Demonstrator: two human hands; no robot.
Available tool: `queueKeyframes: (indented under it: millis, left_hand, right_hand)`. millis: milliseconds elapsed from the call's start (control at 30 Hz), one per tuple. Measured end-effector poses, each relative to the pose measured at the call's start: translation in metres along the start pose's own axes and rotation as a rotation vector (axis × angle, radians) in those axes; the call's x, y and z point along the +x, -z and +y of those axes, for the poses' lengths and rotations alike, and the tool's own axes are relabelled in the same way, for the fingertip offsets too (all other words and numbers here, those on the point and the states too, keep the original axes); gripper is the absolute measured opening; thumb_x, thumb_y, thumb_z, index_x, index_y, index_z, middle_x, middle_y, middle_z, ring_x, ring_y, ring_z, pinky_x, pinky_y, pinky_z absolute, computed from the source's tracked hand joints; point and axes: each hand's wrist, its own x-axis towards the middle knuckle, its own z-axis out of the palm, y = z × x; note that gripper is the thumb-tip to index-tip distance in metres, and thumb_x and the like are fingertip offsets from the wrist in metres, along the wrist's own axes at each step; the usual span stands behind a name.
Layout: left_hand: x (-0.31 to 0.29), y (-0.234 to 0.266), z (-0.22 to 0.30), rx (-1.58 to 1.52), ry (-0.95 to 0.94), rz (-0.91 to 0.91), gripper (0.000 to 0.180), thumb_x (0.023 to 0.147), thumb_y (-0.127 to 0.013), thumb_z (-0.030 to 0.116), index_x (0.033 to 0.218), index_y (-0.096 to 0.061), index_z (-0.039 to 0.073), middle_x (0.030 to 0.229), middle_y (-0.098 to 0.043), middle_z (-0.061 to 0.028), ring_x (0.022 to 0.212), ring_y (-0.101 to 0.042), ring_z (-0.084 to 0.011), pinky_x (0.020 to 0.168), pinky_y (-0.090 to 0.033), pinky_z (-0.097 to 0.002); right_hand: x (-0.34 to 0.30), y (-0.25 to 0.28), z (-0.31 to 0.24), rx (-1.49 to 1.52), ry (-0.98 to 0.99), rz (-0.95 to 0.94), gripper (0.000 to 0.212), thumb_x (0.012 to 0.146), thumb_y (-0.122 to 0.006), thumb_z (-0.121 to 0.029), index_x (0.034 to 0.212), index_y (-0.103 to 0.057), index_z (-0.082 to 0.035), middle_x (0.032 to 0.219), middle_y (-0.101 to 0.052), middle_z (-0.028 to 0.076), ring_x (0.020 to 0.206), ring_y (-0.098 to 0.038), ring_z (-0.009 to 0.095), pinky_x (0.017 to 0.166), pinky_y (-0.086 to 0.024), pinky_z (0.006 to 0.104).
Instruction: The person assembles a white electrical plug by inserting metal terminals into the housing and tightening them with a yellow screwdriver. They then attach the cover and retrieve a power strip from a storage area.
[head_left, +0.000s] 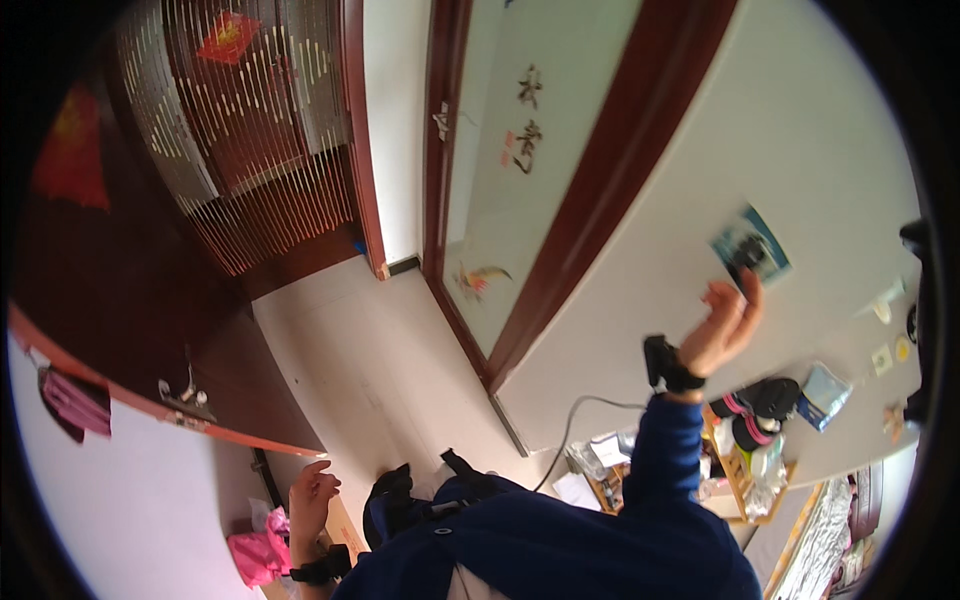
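My right hand (722,322) is raised to the pale wall on the right, its fingers stretched out and apart. One fingertip reaches the lower edge of a blue-green square panel (776,240) on the wall, which has a small dark knob-like part (748,254). Whether the finger presses or only nears that part, I cannot tell. Down at the lower left, my left hand (312,497) hangs with loosely bent fingers and nothing visible in it. It is close to the free edge of an open dark brown door (200,330). Both wrists wear black bands.
A bead curtain (290,215) hangs in the doorway at the far left. A brown-framed frosted glass door (545,130) stands ahead. Below my right arm is a cluttered wooden shelf (735,470) with black bags. A pink bag (262,550) lies at lower left.
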Motion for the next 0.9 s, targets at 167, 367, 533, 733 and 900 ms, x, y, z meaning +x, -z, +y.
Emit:
queueKeyframes:
  millis: [167, 367, 533, 733, 900]
  left_hand:
    - [0.176, 0.015, 0.014, -0.004, -0.081, -0.174, 0.029, 0.092, -0.061, 0.012, 0.119, -0.059, 0.001, 0.085, -0.066, -0.0079, 0.078, -0.063, -0.012, 0.071, -0.051, -0.0249]
    - [0.425, -0.026, 0.126, 0.215, -0.354, -0.474, 0.028, 0.096, -0.057, 0.012, 0.121, -0.057, 0.0, 0.085, -0.062, -0.002, 0.076, -0.058, -0.0091, 0.07, -0.049, -0.0242]
    - [0.606, -0.144, 0.229, 0.187, -0.611, -0.525, 0.03, 0.095, -0.059, 0.025, 0.117, -0.06, 0.003, 0.093, -0.068, -0.0128, 0.082, -0.065, -0.0202, 0.072, -0.051, -0.0323]
    - [0.799, -0.262, 0.256, 0.176, -0.593, -0.264, 0.044, 0.1, -0.049, 0.039, 0.12, -0.058, 0.001, 0.091, -0.065, -0.0065, 0.075, -0.061, -0.0154, 0.067, -0.052, -0.0284]
    - [0.845, -0.323, 0.273, -0.026, -0.398, -0.078, 0.05, 0.098, -0.047, 0.047, 0.114, -0.059, 0.001, 0.1, -0.067, -0.0128, 0.092, -0.063, -0.0264, 0.078, -0.051, -0.0362]
  right_hand:
    - [-0.013, -0.032, 0.013, -0.219, 0.199, 0.144, 0.036, 0.1, -0.043, -0.024, 0.127, -0.05, -0.002, 0.074, -0.059, 0.007, 0.068, -0.047, 0.011, 0.067, -0.039, 0.0241]
    - [-0.04, -0.147, 0.033, -0.43, 0.265, 0.048, 0.038, 0.1, -0.051, -0.03, 0.125, -0.049, -0.001, 0.07, -0.055, 0.006, 0.064, -0.048, 0.01, 0.06, -0.036, 0.0218]
    - [-0.072, -0.249, 0.082, -0.268, 0.067, -0.244, 0.044, 0.092, -0.06, -0.019, 0.128, -0.047, 0.002, 0.118, -0.055, 0.02, 0.073, -0.054, 0.013, 0.066, -0.044, 0.0232]
    - [-0.072, -0.339, 0.171, -0.206, -0.254, -0.637, 0.02, 0.082, -0.064, -0.001, 0.101, -0.063, 0.004, 0.1, -0.062, 0.014, 0.071, -0.056, 0.015, 0.067, -0.046, 0.0261]
    - [-0.071, -0.4, 0.243, -0.069, -0.667, -0.669, 0.019, 0.086, -0.063, -0.001, 0.105, -0.063, 0.0, 0.099, -0.061, 0.006, 0.076, -0.054, 0.01, 0.07, -0.044, 0.0234]
